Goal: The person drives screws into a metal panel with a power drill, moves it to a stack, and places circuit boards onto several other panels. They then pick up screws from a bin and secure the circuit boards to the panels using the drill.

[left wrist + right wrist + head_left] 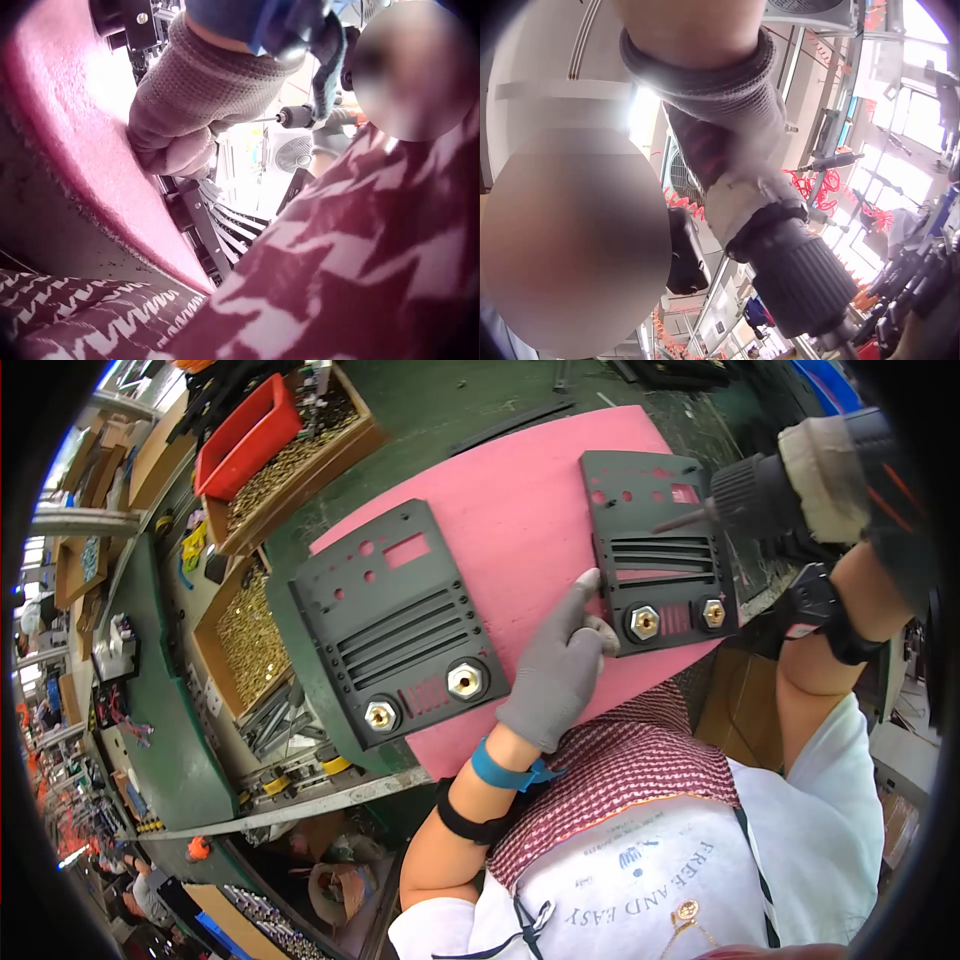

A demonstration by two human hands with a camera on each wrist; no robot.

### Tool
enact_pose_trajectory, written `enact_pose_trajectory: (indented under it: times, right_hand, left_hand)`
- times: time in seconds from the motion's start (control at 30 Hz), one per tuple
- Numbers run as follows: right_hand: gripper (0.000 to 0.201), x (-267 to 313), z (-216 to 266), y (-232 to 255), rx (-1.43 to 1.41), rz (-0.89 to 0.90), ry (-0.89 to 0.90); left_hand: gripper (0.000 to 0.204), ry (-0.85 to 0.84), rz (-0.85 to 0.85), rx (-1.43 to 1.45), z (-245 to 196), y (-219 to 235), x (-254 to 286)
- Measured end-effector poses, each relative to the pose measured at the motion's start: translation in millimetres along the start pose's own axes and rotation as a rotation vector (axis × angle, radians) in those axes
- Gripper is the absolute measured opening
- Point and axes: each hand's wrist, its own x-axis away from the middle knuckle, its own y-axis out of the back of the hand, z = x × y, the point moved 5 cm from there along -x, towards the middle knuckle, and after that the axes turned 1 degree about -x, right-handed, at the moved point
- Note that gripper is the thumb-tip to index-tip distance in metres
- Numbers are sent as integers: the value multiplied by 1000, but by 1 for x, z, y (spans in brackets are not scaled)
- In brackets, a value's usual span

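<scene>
Pink foam mat (520, 490) on counter carries black panel (660, 550). I see left hand (560, 660), fingers straight, pressing panel's left edge. Right hand (850, 460) fingers wrapped around power screwdriver (760, 495), bit over panel top.

From my head view, the right hand (850, 470) is mostly cut off by the dark lens rim, so I cannot make out its grip on the power driver (760, 495). The driver's bit tip is too small to tell whether it touches the right panel (655, 535). My left wrist view hides the left hand's fingertips (161, 154) against the pink mat (82, 127).
</scene>
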Motion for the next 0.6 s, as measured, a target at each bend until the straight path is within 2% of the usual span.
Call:
enact_pose_trajectory:
  times: [0.13,0.4,0.6]
  right_hand:
    - [11,9,-8,-3,6,7,-35]
    - [12,17,-25,-8,4,16,-71]
    - [12,29,-49,-14,89,96,-147]
  left_hand:
    - [72,22,29,30,2,1,1]
    - [72,6,38,-21,3,1,2]
    - [71,-3,21,9,6,3,3]
